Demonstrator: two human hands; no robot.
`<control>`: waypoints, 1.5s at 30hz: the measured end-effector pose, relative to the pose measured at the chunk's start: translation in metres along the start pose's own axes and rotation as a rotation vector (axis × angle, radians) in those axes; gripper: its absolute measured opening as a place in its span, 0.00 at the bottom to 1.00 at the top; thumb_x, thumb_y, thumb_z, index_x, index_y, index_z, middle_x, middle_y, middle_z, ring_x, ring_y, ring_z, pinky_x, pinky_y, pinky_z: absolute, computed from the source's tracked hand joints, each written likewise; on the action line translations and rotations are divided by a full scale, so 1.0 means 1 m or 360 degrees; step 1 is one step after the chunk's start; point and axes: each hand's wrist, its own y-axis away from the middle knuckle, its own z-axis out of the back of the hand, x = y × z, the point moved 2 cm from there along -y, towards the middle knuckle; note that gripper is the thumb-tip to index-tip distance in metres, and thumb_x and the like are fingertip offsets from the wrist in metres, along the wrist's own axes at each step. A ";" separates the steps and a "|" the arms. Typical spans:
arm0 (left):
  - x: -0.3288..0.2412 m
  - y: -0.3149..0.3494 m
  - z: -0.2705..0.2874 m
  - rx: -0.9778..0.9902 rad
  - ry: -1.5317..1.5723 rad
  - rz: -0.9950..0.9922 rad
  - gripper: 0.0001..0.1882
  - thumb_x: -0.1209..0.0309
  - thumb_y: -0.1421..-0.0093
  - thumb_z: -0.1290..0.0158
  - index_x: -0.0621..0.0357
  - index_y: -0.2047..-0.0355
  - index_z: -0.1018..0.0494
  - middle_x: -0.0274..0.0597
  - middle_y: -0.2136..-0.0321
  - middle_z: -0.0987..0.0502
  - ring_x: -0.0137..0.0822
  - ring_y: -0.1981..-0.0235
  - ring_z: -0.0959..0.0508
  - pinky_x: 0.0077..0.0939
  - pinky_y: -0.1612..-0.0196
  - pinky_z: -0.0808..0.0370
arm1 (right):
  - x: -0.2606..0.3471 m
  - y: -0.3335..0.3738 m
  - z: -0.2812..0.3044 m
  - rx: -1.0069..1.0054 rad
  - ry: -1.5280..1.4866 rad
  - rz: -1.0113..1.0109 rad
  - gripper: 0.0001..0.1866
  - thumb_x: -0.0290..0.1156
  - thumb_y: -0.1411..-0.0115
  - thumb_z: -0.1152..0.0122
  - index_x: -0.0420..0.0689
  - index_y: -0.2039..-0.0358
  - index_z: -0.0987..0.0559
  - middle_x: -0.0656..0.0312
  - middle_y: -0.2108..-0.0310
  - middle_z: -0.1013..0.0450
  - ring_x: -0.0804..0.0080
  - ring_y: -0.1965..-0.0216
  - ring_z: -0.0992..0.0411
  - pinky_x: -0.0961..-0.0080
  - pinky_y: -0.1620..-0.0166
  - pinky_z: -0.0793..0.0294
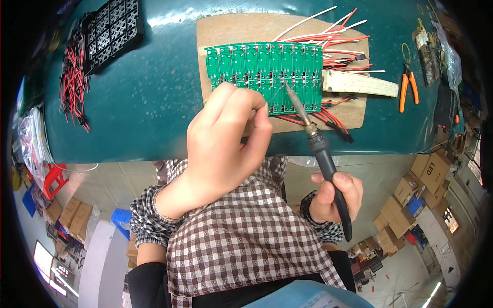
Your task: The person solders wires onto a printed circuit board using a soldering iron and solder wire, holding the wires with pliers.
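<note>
A green circuit board panel (246, 62) lies on a brown board (218, 31) on the table. My right hand (336, 197) is closed round the dark handle of a soldering iron (322, 149), whose tip reaches the middle row of the panel. Over the panel's lower left part, my left hand (226, 128) pinches a thin strand of solder wire (276, 96) that runs toward the iron's tip. Red and white wires (339, 38) stick out behind and beside the panel. A pale flat bar (359, 83) rests against the panel's right end.
Orange-handled pliers (409, 87) lie right of the brown board. At the far left, a bundle of red and black wires (74, 77) lies beside a black grid tray (114, 33). The green table's front edge (128, 160) runs just beyond my lap. Cardboard boxes (429, 172) stand on the floor at right.
</note>
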 end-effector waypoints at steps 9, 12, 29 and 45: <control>0.005 0.000 0.001 -0.0022 -0.0101 -0.0021 0.06 0.83 0.48 0.44 0.61 0.72 0.28 0.34 0.78 0.33 0.22 0.84 0.40 0.17 0.82 0.42 | 0.002 -0.004 -0.003 0.0050 -0.0009 -0.0005 0.12 0.24 0.45 0.39 0.34 0.60 0.27 0.53 0.74 0.29 0.65 0.79 0.25 0.75 0.76 0.24; 0.005 -0.001 0.001 -0.0009 -0.0129 -0.0002 0.06 0.83 0.48 0.44 0.61 0.72 0.28 0.34 0.78 0.33 0.22 0.84 0.40 0.18 0.82 0.42 | 0.001 -0.004 -0.003 0.0111 -0.0097 -0.0009 0.15 0.17 0.49 0.37 0.32 0.60 0.27 0.51 0.73 0.26 0.64 0.75 0.23 0.73 0.71 0.20; -0.003 -0.006 -0.008 0.0037 -0.0372 0.0003 0.07 0.82 0.50 0.44 0.60 0.73 0.30 0.40 0.78 0.30 0.36 0.79 0.28 0.27 0.76 0.30 | 0.006 -0.004 -0.005 0.0067 0.0066 0.0000 0.11 0.26 0.42 0.42 0.35 0.60 0.28 0.56 0.77 0.32 0.67 0.83 0.27 0.77 0.80 0.28; -0.001 0.003 0.005 -0.0021 0.0081 0.0002 0.07 0.82 0.48 0.41 0.63 0.73 0.30 0.36 0.80 0.31 0.24 0.81 0.34 0.17 0.80 0.39 | -0.002 0.004 0.013 0.0040 -0.0094 -0.0155 0.13 0.24 0.43 0.39 0.38 0.58 0.28 0.54 0.70 0.28 0.64 0.75 0.23 0.71 0.70 0.20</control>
